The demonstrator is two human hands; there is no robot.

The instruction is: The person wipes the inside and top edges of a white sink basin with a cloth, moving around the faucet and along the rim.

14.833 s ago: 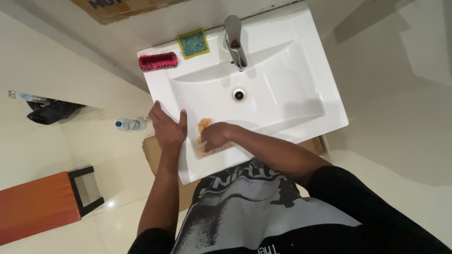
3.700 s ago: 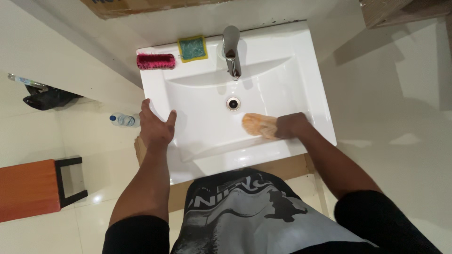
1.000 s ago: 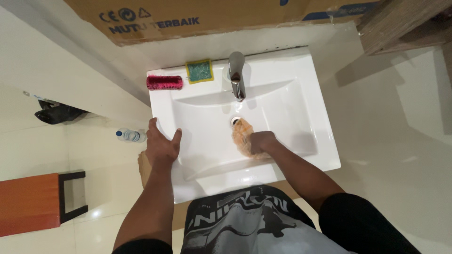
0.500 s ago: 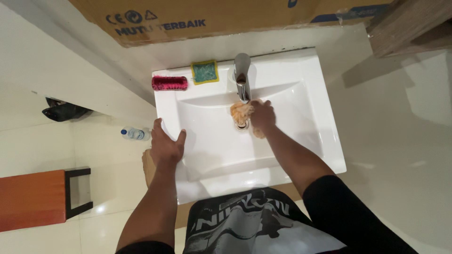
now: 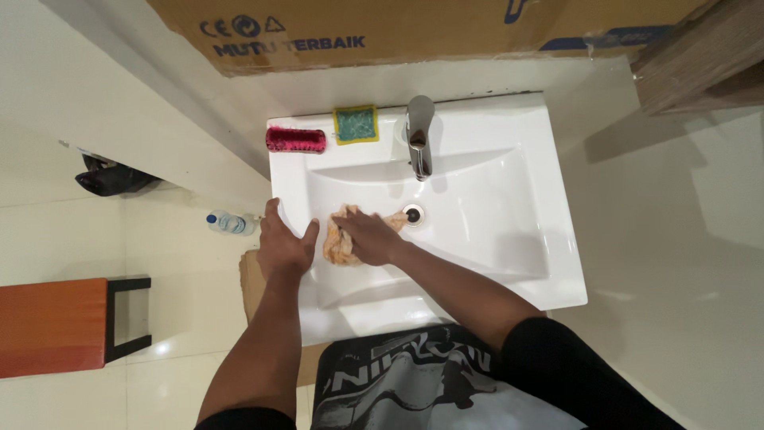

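Right hand (image 5: 368,237) pressed flat on orange cloth (image 5: 341,243) in sink (image 5: 509,199) — keep even pressure; left hand (image 5: 284,247), fingers spread, braces the rim.

Under your right hand (image 5: 370,239) lies a pale orange cloth (image 5: 341,243) with lighter cream patches, set against the glossy white washbasin (image 5: 493,199). At the basin's upper left rim you have a magenta-pink scrub brush (image 5: 295,140) and a teal sponge (image 5: 356,124) edged in yellow. The tap (image 5: 419,143) is shiny chrome. At the left of the frame sit a clear bottle (image 5: 229,223) with a blue cap and an orange bench (image 5: 52,326) with a black frame. Your shirt (image 5: 398,390) is black with a grey print.
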